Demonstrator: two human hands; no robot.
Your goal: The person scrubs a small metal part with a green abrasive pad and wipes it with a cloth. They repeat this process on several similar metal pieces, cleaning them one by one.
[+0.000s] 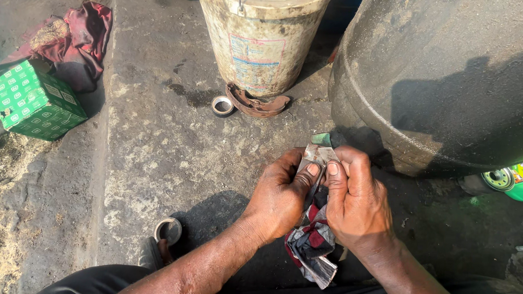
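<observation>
A small flat metal piece [318, 153], low in the middle of the frame, is pinched between both thumbs. The left hand [283, 195] and right hand [356, 198] are both clenched on it, with a checked rag [311, 243] bunched beneath and hanging down. The piece looks stiff, thin and light, probably greasy, so its edges seem the surest hold; the rag is limp. Above stand a dirty plastic bucket [260, 41] and a dark drum [446, 84]; a green box [34, 102] sits at left.

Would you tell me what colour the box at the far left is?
The box is green with a repeating white pattern, seen in the head view.
</observation>
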